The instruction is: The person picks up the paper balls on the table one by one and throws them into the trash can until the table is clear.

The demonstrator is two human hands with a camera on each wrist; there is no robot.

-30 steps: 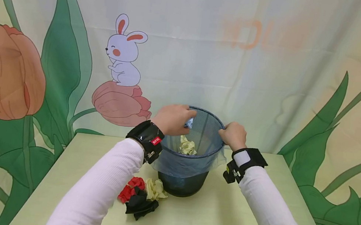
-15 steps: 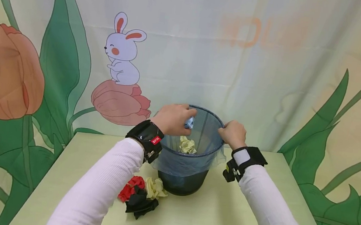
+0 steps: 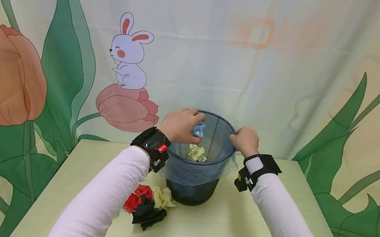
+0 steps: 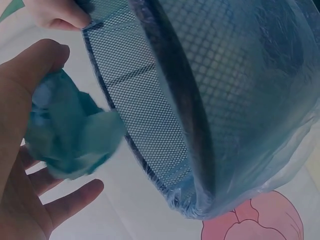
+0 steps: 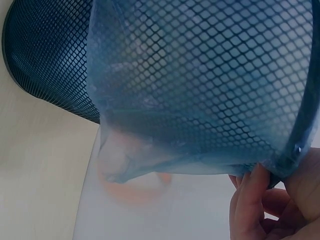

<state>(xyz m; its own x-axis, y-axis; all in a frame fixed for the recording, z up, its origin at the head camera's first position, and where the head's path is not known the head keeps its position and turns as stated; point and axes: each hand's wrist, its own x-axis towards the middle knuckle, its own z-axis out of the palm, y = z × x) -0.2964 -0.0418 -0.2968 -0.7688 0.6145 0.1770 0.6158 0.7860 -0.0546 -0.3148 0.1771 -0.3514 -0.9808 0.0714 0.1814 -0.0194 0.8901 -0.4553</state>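
A crumpled blue paper ball (image 3: 198, 129) is at the mouth of the mesh waste bin (image 3: 191, 191). My left hand (image 3: 181, 126) is beside it, over the bin's left rim; in the left wrist view the thumb and fingers are spread apart around the slightly blurred blue ball (image 4: 75, 130). With its fingers curled over the rim, my right hand (image 5: 265, 205) grips the bin's right edge and the bluish plastic liner (image 5: 145, 145) folded over it. A crumpled pale yellow paper ball (image 3: 197, 153) lies inside the bin.
Left of the bin's base, on the light table (image 3: 255, 227), lie crumpled red paper (image 3: 138, 198), pale yellow paper (image 3: 163, 198) and black paper (image 3: 148, 213). Behind the table hangs a curtain (image 3: 197, 56) printed with tulips and a rabbit.
My left hand's fingers have spread wider, and more of the blue paper ball shows between them. The right hand keeps its grip on the rim, and the bin has not moved.
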